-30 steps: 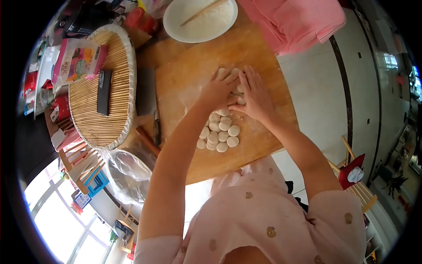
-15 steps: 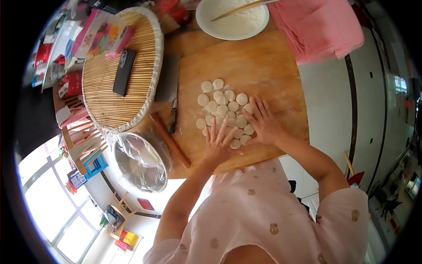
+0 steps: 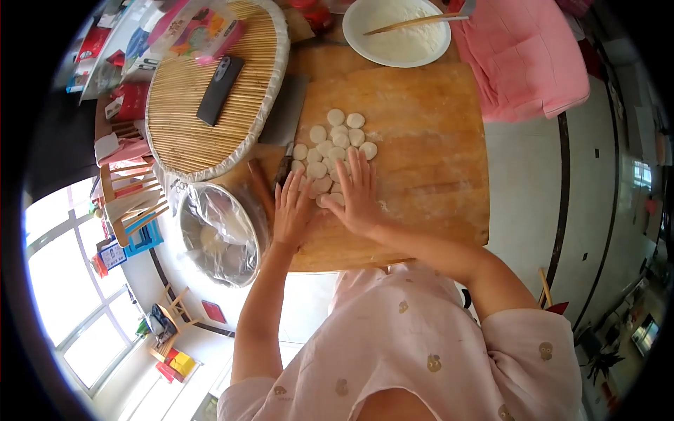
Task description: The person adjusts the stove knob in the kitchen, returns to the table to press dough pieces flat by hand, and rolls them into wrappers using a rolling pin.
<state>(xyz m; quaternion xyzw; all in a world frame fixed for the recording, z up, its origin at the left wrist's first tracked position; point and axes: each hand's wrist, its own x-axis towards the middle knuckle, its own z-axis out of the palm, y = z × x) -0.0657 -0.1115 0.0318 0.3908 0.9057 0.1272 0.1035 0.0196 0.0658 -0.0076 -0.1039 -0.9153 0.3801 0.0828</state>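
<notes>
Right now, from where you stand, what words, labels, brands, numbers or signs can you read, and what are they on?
None can be read for certain.
Pink-edged plastic bag: coloured printing, too blurred to read.
Dark slim object on the slatted tray: a pale mark near one end, too small to read.
Blue-and-white card: markings too small to read.
Dough rounds: no writing visible.

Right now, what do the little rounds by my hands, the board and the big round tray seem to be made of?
The rounds: likely dough, pale and matte, with soft, slightly uneven outlines. The board: probably wood, smooth-looking, going by its warm brown tone under whitish dust. The tray: slim parallel sticks suggest bamboo or reed; its pale wrapped rim could be cloth or plastic.
</notes>
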